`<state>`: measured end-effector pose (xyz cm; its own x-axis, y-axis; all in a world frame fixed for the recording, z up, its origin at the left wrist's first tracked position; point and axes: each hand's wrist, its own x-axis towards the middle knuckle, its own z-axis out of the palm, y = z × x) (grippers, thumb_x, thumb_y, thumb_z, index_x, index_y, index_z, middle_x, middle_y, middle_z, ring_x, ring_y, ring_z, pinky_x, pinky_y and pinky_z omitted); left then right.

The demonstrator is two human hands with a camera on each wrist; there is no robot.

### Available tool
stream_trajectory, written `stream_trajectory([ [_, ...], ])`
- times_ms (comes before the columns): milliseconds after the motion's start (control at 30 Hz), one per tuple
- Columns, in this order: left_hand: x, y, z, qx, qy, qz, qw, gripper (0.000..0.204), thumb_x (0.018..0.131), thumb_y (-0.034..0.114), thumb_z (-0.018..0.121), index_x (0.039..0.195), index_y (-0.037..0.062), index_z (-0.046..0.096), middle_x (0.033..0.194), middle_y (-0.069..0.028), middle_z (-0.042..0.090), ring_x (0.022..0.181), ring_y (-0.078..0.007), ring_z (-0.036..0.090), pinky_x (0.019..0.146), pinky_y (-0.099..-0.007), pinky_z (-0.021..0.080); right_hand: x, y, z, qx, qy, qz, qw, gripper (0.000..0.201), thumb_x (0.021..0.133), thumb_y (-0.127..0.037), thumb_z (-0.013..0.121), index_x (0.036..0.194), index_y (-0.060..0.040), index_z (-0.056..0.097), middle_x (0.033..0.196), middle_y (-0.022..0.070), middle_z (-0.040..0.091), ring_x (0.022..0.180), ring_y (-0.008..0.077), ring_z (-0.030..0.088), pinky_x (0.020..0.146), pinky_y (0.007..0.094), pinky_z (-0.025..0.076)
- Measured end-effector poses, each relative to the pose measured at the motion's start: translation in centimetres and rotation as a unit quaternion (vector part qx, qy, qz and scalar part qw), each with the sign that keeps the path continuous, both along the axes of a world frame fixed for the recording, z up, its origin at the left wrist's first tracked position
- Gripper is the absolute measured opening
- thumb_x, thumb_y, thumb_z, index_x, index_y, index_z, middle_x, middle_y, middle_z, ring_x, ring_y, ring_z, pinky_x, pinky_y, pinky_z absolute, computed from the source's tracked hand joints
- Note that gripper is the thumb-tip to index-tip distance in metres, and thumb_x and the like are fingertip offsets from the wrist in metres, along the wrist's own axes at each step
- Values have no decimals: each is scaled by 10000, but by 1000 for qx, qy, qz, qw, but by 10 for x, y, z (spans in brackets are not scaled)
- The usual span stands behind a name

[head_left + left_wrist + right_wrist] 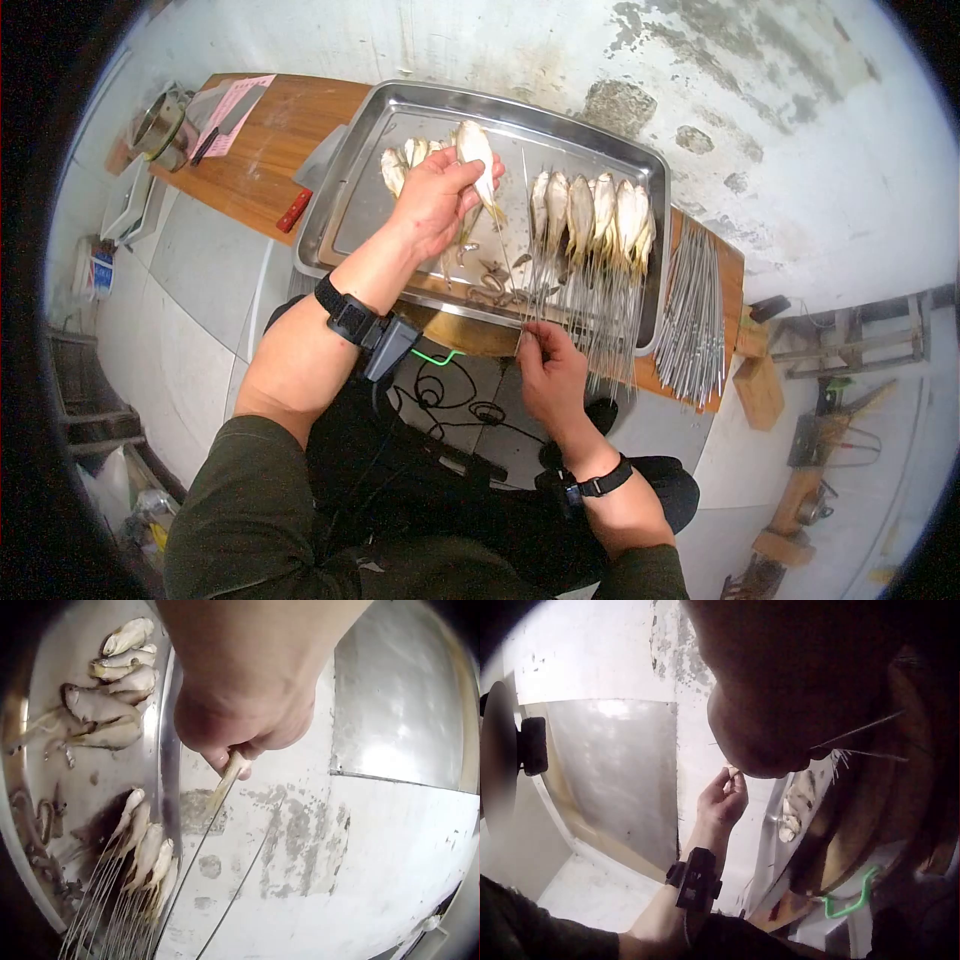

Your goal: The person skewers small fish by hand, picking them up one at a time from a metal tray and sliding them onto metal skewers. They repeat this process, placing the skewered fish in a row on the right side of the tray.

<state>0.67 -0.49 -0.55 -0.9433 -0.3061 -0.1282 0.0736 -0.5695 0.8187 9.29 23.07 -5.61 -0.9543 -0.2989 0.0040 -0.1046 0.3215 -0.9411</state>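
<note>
Silvery, thin metal skewers (241, 879): pinching two in the bare right hand (552, 372) beside a grey, rectangular metal tray (360, 225). Farther out, clasping a pale, yellow-tailed fish (474, 146) in the bare left hand (440, 197), curling fingers round it above the tray. Seeing whitish skewered fish (581, 215) at the tray's right end and, beyond, a stained white wall (520, 50).

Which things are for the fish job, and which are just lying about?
For the job, it seems: fish, metal skewers, big tray.
Probably just lying about: black-handled cleaver, red-handled knife, pink paper.
</note>
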Motion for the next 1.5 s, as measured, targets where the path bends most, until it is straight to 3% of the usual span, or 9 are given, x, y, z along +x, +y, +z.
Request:
stream_trajectory([
  [67, 1, 2, 0, -8, 0, -2, 1000, 188, 920, 57, 506, 1078, -34, 553, 945, -94, 648, 809, -123, 606, 611, -180, 464, 0, -2, 3, -23, 4, 5, 1000, 142, 907, -78, 571, 998, 28, 597, 713, -1, 587, 642, 54, 510, 600, 219, 435],
  [200, -1, -2, -3, -2, 10, -3, 1000, 189, 921, 55, 505, 1081, -35, 551, 956, -100, 651, 818, -130, 613, 626, -183, 475, 1, -4, 5, -24, 21, 2, 999, 146, 905, -79, 572, 1000, 29, 597, 723, 7, 599, 648, 57, 521, 605, 219, 440],
  [267, -1, 0, 2, 27, 4, 30, 999, 196, 919, 52, 508, 1088, -36, 550, 974, -111, 651, 841, -145, 620, 683, -201, 497, 2, -2, 8, -1, -2, -2, 1000, 193, 886, -129, 597, 1014, 14, 623, 816, 150, 672, 721, 171, 642, 694, 290, 505],
  [600, -1, -5, -5, 12, 19, -5, 1000, 201, 920, 39, 505, 1094, -55, 540, 1031, -136, 635, 907, -177, 623, 830, -259, 513, 2, -3, 8, -1, -12, 3, 1000, 189, 885, -122, 598, 1006, 21, 623, 805, 150, 670, 714, 171, 643, 681, 291, 505],
  [667, 0, -4, -3, 11, 10, -6, 1000, 202, 920, 33, 505, 1098, -57, 535, 1022, -132, 634, 931, -183, 621, 850, -270, 511, 1, -5, 7, -10, 36, 10, 999, 151, 902, -86, 578, 996, 29, 605, 740, 22, 615, 666, 62, 531, 623, 230, 451],
  [900, 0, -1, -4, 65, 15, 9, 998, 202, 920, 24, 504, 1106, -50, 529, 1013, -124, 634, 914, -182, 629, 836, -266, 520, -2, -5, -2, 0, 55, 6, 998, 155, 901, -93, 587, 996, 28, 608, 750, 28, 622, 676, 68, 538, 639, 235, 459],
  [1100, 1, -6, -9, 19, 21, -61, 998, 190, 933, 58, 496, 1091, -42, 535, 999, -109, 633, 865, -171, 628, 785, -247, 522, -4, -7, 0, 12, 73, 5, 997, 157, 896, -89, 592, 1002, 26, 613, 753, 48, 630, 683, 69, 546, 655, 237, 469],
  [1367, 4, 1, 3, 83, -4, 9, 997, 201, 943, 79, 499, 1104, -38, 522, 990, -109, 628, 884, -179, 626, 798, -271, 525, -8, -10, -6, 8, 78, 15, 997, 164, 901, -92, 590, 1017, 19, 619, 754, 37, 623, 684, 75, 549, 654, 241, 470],
  [1500, 4, -1, -3, 87, 6, -12, 996, 205, 942, 80, 501, 1117, -25, 520, 998, -106, 630, 892, -178, 630, 803, -271, 529, -8, -12, -8, 8, 110, 15, 994, 165, 901, -90, 588, 1022, 19, 618, 751, 44, 621, 684, 82, 557, 650, 243, 471],
])
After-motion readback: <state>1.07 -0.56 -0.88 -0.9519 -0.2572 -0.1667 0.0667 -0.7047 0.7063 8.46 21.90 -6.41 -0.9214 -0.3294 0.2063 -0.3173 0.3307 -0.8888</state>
